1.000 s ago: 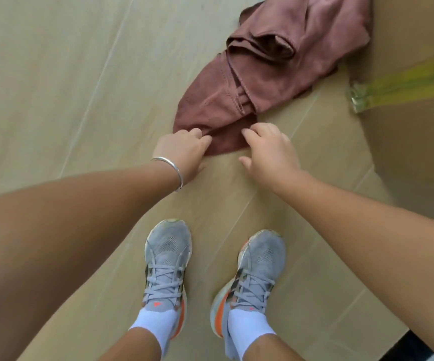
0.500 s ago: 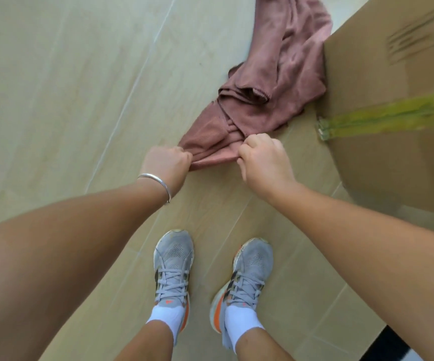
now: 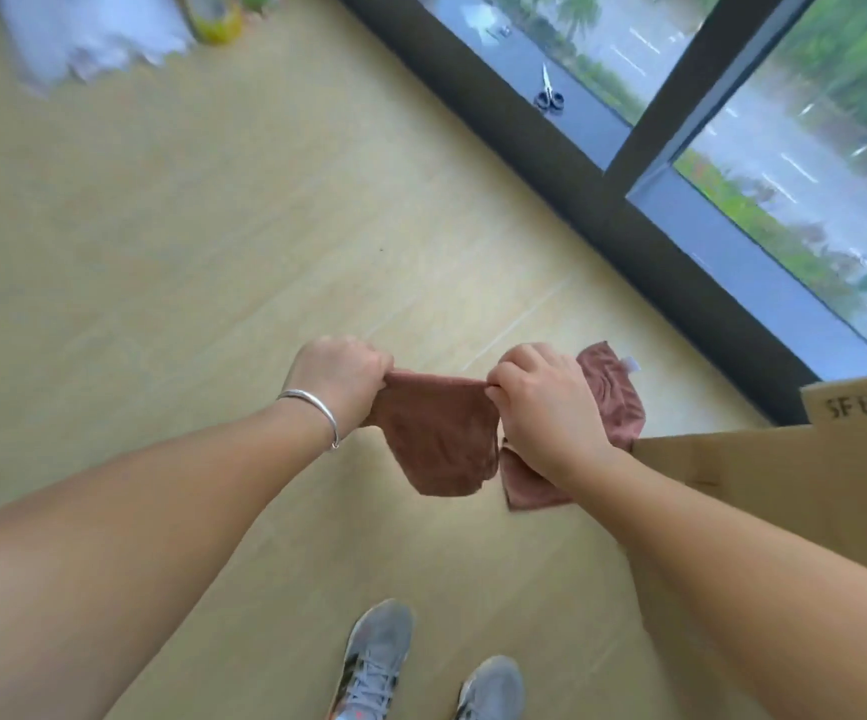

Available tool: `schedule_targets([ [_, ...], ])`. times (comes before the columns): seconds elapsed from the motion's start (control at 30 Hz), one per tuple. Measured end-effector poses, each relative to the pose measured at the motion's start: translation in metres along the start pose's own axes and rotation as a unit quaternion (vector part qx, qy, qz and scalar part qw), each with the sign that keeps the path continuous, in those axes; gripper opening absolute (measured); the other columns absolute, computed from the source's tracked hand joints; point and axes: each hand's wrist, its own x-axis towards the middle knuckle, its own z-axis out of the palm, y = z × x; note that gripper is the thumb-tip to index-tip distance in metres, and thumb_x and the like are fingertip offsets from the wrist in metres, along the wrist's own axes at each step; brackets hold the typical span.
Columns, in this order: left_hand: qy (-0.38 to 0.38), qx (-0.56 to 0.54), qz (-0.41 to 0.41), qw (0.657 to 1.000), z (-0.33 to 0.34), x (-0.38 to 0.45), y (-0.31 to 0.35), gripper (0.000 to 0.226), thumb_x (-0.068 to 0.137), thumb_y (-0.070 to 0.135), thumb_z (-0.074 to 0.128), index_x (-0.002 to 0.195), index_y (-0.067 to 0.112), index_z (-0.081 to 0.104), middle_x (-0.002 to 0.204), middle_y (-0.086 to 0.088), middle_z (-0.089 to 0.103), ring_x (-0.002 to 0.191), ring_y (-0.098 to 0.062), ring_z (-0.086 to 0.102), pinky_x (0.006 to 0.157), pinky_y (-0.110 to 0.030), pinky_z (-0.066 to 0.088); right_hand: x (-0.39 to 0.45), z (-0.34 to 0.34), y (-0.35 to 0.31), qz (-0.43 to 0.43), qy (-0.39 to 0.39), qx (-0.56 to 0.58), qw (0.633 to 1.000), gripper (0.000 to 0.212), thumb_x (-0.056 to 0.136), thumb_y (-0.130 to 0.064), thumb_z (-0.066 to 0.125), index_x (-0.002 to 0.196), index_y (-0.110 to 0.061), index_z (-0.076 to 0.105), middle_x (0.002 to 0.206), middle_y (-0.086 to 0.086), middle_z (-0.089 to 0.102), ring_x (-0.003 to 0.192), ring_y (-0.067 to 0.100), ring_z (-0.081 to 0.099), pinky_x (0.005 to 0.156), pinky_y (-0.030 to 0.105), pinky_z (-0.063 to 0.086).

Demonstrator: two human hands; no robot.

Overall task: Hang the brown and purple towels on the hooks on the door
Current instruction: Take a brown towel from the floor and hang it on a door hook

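Both arms reach forward, knuckles up. Left hand (image 3: 340,376) and right hand (image 3: 540,402) each pinch the brown towel's (image 3: 436,439) top edge, stretched between them above the floor (image 3: 213,241).

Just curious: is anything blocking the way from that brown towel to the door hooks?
Cannot tell: no door or hooks show here. Both the left hand and right hand grip the towel above bare floor.

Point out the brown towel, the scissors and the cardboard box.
brown towel (image 3: 436,439), head view, hanging middle between the hands
scissors (image 3: 548,92), head view, near the handles
cardboard box (image 3: 764,491), head view, bare top panel
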Motion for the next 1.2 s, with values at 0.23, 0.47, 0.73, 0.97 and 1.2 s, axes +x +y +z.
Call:
schedule_targets([
  [0.23,0.057,-0.033,-0.107,0.992,-0.045,-0.076,-0.089,0.023,0.097,0.029,0.046,0.114,0.035,0.06,0.101,0.008,0.064,0.097,-0.02,0.059,0.065,-0.027,0.031,0.048,-0.034,-0.09,-0.109,0.015,0.01,0.994,0.015,0.092,-0.024,0.057,0.092,-0.017,0.071,0.099,0.001,0.063,0.1,0.027,0.054,0.085,0.036,0.04],
  [0.47,0.019,-0.065,-0.169,0.983,0.015,-0.184,-0.06,0.011,0.094,0.025,0.054,0.092,0.021,0.064,0.09,0.0,0.064,0.087,-0.026,0.059,0.064,-0.032,0.035,-0.008,0.014,-0.13,-0.211,-0.036,-0.002,0.977,0.008,0.087,-0.021,0.065,0.081,-0.016,0.07,0.088,0.001,0.063,0.09,0.028,0.058,0.079,0.037,0.046],
  [0.73,-0.162,-0.187,-0.13,0.96,0.236,-0.236,0.066,0.023,0.094,0.038,0.05,0.113,0.027,0.056,0.108,0.005,0.06,0.107,-0.02,0.056,0.083,-0.035,0.043,-0.139,0.195,-0.064,-0.213,-0.258,-0.079,0.939,0.011,0.082,-0.013,0.059,0.086,-0.019,0.068,0.093,0.0,0.06,0.098,0.027,0.055,0.085,0.034,0.041],
  [0.97,-0.134,-0.227,-0.252,0.931,0.408,-0.228,0.085,0.024,0.092,0.042,0.053,0.112,0.031,0.06,0.109,0.006,0.06,0.106,-0.02,0.055,0.08,-0.034,0.044,-0.14,0.346,-0.017,-0.162,-0.278,-0.102,0.941,0.021,0.092,-0.028,0.05,0.105,-0.024,0.067,0.11,-0.002,0.061,0.111,0.024,0.05,0.091,0.034,0.037],
  [1.2,0.06,-0.267,-0.334,0.902,0.5,-0.162,-0.009,0.041,0.085,0.03,0.068,0.124,0.02,0.061,0.118,-0.005,0.058,0.104,-0.031,0.053,0.082,-0.044,0.048,-0.033,0.448,-0.035,-0.184,-0.16,-0.047,0.969,0.028,0.089,-0.036,0.057,0.111,-0.02,0.062,0.116,0.002,0.058,0.115,0.026,0.047,0.094,0.038,0.038],
])
